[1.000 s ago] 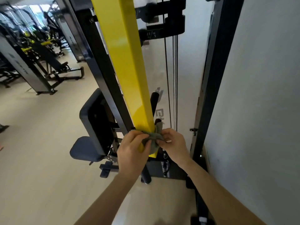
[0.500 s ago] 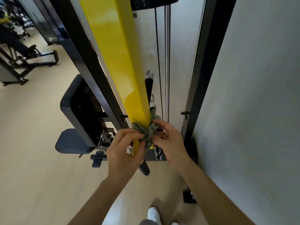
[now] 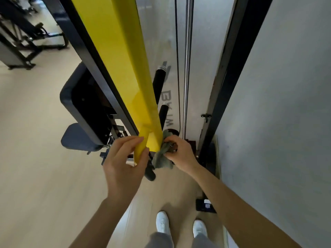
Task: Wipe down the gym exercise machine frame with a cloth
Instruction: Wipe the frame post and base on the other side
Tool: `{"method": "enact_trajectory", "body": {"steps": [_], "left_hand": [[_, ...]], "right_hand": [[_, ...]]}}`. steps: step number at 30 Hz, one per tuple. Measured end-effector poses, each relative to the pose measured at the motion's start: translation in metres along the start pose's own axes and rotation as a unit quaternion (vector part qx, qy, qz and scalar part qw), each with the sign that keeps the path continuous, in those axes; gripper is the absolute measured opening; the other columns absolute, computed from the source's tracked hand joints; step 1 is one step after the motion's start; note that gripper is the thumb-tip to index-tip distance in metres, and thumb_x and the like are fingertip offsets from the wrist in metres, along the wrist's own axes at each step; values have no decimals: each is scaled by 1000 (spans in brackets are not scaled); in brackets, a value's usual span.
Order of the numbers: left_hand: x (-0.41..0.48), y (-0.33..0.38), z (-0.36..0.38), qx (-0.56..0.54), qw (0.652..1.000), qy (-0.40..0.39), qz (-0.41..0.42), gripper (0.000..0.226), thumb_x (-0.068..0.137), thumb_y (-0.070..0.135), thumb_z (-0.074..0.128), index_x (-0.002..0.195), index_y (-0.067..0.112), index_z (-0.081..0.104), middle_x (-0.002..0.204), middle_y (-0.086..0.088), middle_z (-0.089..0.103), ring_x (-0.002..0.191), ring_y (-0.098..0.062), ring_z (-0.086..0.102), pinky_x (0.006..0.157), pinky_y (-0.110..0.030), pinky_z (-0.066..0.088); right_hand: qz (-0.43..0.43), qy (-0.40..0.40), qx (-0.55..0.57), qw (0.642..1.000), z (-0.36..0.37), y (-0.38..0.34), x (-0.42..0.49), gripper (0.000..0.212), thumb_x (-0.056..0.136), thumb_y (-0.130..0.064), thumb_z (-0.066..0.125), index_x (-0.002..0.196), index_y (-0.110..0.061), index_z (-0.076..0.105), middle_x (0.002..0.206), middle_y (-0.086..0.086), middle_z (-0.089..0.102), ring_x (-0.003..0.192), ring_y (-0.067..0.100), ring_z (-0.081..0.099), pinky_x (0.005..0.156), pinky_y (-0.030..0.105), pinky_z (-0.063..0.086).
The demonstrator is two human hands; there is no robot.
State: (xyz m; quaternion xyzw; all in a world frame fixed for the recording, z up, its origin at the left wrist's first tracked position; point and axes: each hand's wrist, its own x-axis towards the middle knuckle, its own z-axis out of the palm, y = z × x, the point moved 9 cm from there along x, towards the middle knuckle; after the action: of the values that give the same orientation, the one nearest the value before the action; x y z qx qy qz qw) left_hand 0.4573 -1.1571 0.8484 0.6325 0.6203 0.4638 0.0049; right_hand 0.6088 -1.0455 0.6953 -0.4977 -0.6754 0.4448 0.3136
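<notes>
A glossy yellow beam (image 3: 123,68) of the gym machine frame slants down from the top to the middle of the view. At its lower end my left hand (image 3: 123,163) holds the beam, fingers and thumb curled round its edge. My right hand (image 3: 180,154) grips a bunched grey-green cloth (image 3: 162,156) against the beam's right side. Black frame uprights (image 3: 89,56) flank the yellow beam.
A dark padded seat and backrest (image 3: 80,104) stand left of the beam. Black roller handles (image 3: 158,83), a cable and a steel guide rod (image 3: 186,68) run behind it. A grey wall (image 3: 277,122) closes the right side. More machines (image 3: 21,42) stand far left. White shoes (image 3: 162,222) show below.
Both hands slid down to the beam's lower end. The cloth left my left hand and moved to the beam's right side, held by my right hand alone. The view tilted down.
</notes>
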Motion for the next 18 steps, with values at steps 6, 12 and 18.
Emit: {"method": "enact_trajectory", "body": {"steps": [6, 12, 18], "left_hand": [[-12, 4, 1, -14, 998, 15, -54, 43, 82, 9, 81, 122, 19, 67, 112, 3, 67, 97, -11, 65, 80, -20, 56], [-18, 8, 3, -12, 997, 27, -69, 35, 84, 12, 78, 118, 8, 73, 108, 3, 68, 96, -4, 61, 78, -21, 53], [-19, 1, 0, -6, 995, 41, -88, 35, 82, 17, 78, 117, 15, 72, 106, 6, 67, 91, -11, 63, 74, -18, 54]], "right_hand": [[13, 18, 60, 998, -21, 10, 2, 28, 88, 1, 69, 111, -15, 68, 99, -6, 69, 90, -3, 66, 86, 10, 50], [-30, 34, 179, 983, -22, -31, 5, 49, 92, -2, 66, 135, -23, 60, 124, -4, 64, 111, 7, 63, 96, 21, 53], [-14, 17, 103, 994, 4, -4, -2, 52, 92, -2, 65, 138, -23, 54, 122, -2, 62, 109, 8, 62, 100, 29, 53]]}}
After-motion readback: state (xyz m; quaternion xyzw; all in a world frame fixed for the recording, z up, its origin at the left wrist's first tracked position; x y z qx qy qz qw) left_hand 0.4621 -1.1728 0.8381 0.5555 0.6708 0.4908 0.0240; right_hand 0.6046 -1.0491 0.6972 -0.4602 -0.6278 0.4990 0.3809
